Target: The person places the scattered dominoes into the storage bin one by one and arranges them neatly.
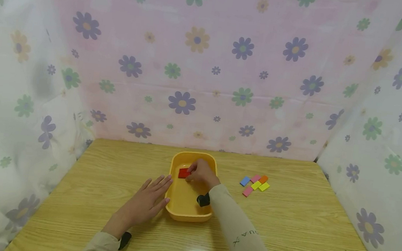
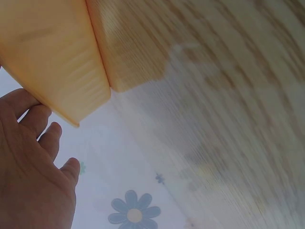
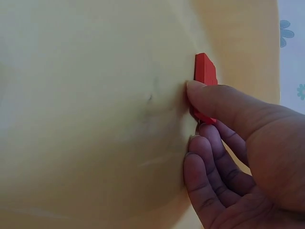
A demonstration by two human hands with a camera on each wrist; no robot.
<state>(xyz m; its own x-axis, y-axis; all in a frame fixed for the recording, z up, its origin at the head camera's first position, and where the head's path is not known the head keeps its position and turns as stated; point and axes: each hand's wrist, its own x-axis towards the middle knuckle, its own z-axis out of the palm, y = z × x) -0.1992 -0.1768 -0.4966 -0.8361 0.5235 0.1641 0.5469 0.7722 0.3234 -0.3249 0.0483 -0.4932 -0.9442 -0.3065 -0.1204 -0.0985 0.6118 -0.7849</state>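
A yellow oval plastic tray [image 1: 188,213] sits on the light wooden table [image 1: 303,236], midway between the left and right edges and nearer the far edge. A red square foam tile [image 1: 182,173] lies in the tray's far half, under the fingers of the right hand [image 1: 201,173]. The left hand [image 1: 148,200] rests flat on the table against the tray's left wall. A cluster of small coloured foam tiles [image 1: 255,184] lies right of the tray, apart from it.

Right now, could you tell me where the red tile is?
In the head view the red tile lies inside the yellow tray, toward its far end, pinched by the right hand; the left hand rests flat beside the tray.
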